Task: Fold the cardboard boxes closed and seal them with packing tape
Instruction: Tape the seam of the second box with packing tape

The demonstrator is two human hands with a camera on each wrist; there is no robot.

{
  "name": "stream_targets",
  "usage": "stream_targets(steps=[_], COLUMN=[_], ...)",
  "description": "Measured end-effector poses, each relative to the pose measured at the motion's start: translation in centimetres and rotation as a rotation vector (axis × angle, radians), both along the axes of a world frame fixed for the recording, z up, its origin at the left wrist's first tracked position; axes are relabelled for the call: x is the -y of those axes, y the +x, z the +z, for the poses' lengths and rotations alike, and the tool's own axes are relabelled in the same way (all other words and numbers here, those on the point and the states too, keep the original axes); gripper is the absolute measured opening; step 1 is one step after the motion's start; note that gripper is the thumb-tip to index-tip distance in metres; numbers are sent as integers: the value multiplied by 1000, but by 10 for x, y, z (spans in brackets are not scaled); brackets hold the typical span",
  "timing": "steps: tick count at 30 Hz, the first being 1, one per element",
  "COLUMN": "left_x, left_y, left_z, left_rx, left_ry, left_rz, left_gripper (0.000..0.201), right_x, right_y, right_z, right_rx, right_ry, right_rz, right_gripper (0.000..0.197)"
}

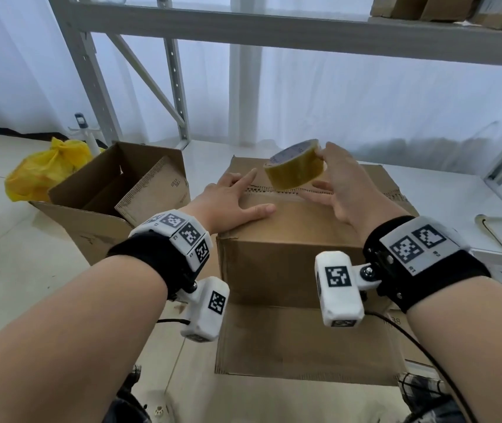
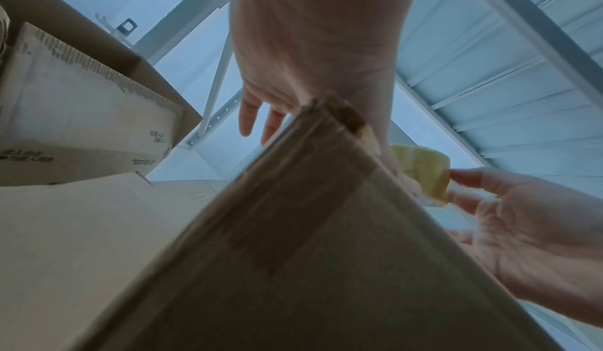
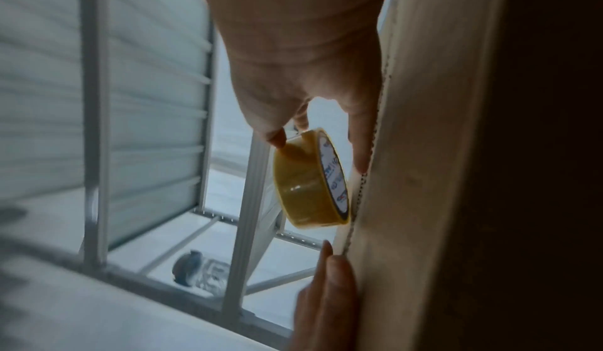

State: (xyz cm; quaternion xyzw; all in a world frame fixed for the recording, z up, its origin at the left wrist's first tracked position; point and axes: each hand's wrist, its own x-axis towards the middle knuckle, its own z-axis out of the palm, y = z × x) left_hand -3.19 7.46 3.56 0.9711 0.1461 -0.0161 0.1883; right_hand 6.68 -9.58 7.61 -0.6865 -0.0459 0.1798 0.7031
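A brown cardboard box (image 1: pixel 289 257) stands in front of me with its top flaps folded shut; the seam (image 1: pixel 277 190) runs across the top. My left hand (image 1: pixel 234 196) lies flat on the flaps by the seam, fingers straight. My right hand (image 1: pixel 335 184) pinches a roll of yellowish packing tape (image 1: pixel 295 164) between thumb and fingers, just above the seam. In the right wrist view the tape roll (image 3: pixel 310 178) sits close to the box top (image 3: pixel 424 176), with one finger touching the cardboard. The left wrist view shows the box corner (image 2: pixel 326 202) and the tape roll (image 2: pixel 421 171) behind it.
A second cardboard box (image 1: pixel 115 193) stands open at the left, flaps up. Behind it lies a yellow plastic bag (image 1: pixel 45 169). A grey metal shelving frame (image 1: pixel 176 87) rises behind the boxes. Flat cardboard (image 1: pixel 289 401) lies under the closed box. A tool (image 1: pixel 493 227) lies on the white surface at right.
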Motion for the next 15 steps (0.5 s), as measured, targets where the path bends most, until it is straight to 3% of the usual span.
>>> stream_targets(steps=[3,6,8,10,15], left_x=[2,3,4,4,1], left_y=[2,4,5,6,8], left_z=[2,1,1,1,-2], left_rx=[-13,21,49,82,104], left_ry=[46,-20,-99,-127,-139], left_rz=[13,4,0,7,21], left_gripper=[89,86,82,77,83], right_x=[7,12,13,12,3], right_y=[10,11,9,9,4], right_z=[-13,-23,-27,-29,-26], right_rx=[421,634,737,830,1009], right_ry=[-466,-613,-684,-778,-829], right_rz=[22,215,332,380,211], right_gripper=[45,65,67,59,24])
